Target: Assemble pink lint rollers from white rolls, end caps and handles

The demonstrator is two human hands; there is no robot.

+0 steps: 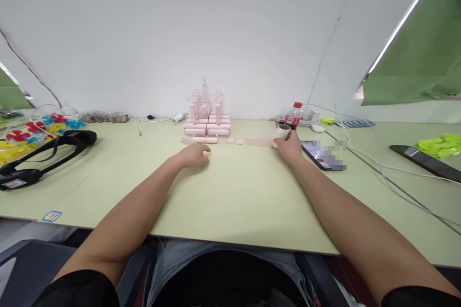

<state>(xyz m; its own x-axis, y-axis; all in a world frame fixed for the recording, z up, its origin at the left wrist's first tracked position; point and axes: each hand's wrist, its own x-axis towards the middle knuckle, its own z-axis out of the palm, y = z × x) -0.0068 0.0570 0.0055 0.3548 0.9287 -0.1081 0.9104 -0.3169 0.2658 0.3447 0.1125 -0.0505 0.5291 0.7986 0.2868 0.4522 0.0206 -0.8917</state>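
At the right of the middle, my right hand [290,147] is closed around a white hollow roll [283,131] that stands upright on the table. A thin, see-through pinkish strip [258,141] lies to the left of the roll; whether the two are joined I cannot tell. My left hand [193,155] rests on the tabletop with thumb and forefinger apart, and nothing shows in it. Just beyond its fingers lie a pink case with a handle [206,139] and a clear tube [186,141]. Two small pink discs [235,141] lie between the hands.
Pink cases and upright pink tubes [207,115] are stacked by the wall. Behind the roll stands a red-capped bottle [294,115]; a phone [322,155] lies right of my wrist. White cables [382,168] cross the right side. Black headgear [50,158] and colourful flowers [39,129] are at left.
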